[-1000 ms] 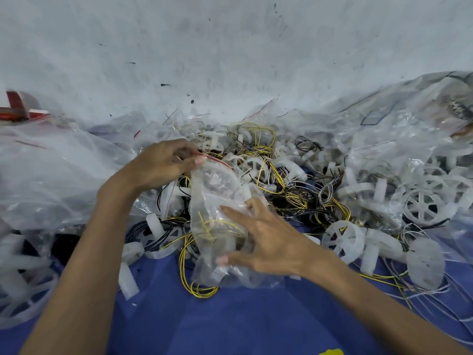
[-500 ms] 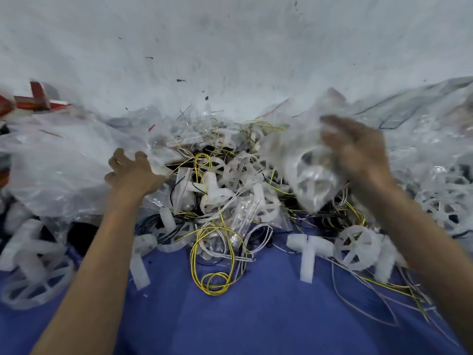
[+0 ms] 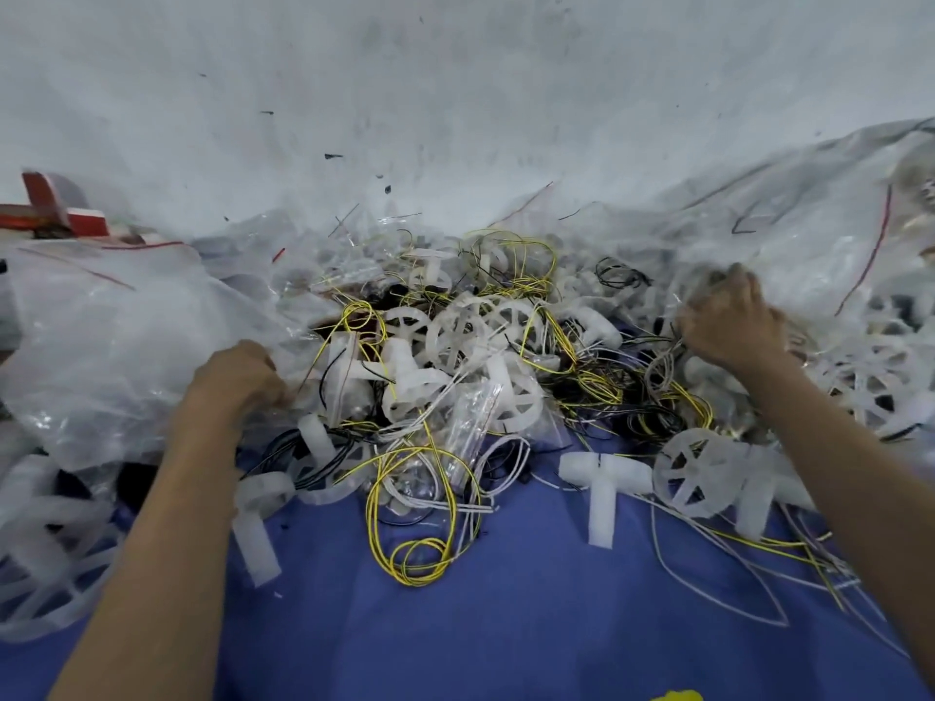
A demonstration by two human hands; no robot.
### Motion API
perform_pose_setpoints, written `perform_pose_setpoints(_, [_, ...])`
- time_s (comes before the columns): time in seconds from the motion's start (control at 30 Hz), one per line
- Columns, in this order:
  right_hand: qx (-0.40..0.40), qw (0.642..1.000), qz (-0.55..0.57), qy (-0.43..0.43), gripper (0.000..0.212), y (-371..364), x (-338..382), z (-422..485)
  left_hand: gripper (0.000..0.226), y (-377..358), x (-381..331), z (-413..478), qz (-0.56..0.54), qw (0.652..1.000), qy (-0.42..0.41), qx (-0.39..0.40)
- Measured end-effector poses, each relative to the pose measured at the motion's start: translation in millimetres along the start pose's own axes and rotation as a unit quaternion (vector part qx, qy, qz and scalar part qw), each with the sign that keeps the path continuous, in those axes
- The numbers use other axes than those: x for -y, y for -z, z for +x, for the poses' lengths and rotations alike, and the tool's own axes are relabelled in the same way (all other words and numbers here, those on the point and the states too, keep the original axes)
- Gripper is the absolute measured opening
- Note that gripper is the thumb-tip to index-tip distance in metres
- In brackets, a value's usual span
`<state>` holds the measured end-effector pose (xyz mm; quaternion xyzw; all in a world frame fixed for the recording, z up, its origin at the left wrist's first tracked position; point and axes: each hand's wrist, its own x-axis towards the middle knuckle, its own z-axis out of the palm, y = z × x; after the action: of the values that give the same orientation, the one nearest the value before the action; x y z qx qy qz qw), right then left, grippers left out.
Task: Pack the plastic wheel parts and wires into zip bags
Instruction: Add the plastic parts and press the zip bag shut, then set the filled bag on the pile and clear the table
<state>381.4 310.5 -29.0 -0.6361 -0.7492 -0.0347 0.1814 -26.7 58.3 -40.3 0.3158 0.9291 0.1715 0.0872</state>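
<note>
Blue cloth (image 3: 506, 624): L grip (image 3: 238, 376) now clenches bag pile (image 3: 126, 346).

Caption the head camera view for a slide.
Mid-packing: left hand grips clear bags, right hand on a bag pile, white plastic wheels and wires heaped between them on blue cloth.
</note>
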Motion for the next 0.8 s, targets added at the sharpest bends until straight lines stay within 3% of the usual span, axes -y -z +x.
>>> perform_pose_setpoints(0.1, [0.007,0.999,-0.044,0.002,0.053,4.7,3.3,-0.4,0.040,-0.5,1.7,-1.1,-0.003,1.000,-0.011,-0.010])
perform_pose_setpoints(0.23, [0.040,0.998,-0.054,-0.020,0.062,12.9,7.3,3.7,0.039,5.2,-4.6,-5.9,-0.027,0.998,0.000,-0.056])
perform_pose_setpoints(0.4, [-0.059,0.992,-0.115,0.000,0.067,11.5,11.4,9.7,0.032,16.1,-13.5,-15.3,-0.049,0.992,-0.043,-0.111])
perform_pose_setpoints(0.57, [0.014,0.987,-0.125,-0.101,0.081,11.3,-17.2,23.2,0.029,25.2,-26.6,-27.7,-0.109,0.974,-0.109,-0.166])
perform_pose_setpoints(0.7, [0.022,0.988,-0.093,-0.118,0.086,17.9,-15.1,25.1,0.028,30.7,-37.6,-34.7,-0.175,0.948,-0.144,-0.226])
perform_pose_setpoints(0.8, [0.046,0.984,-0.106,-0.135,0.088,23.0,-7.1,22.0,0.029,32.1,-57.4,-44.9,-0.238,0.893,-0.227,-0.307])
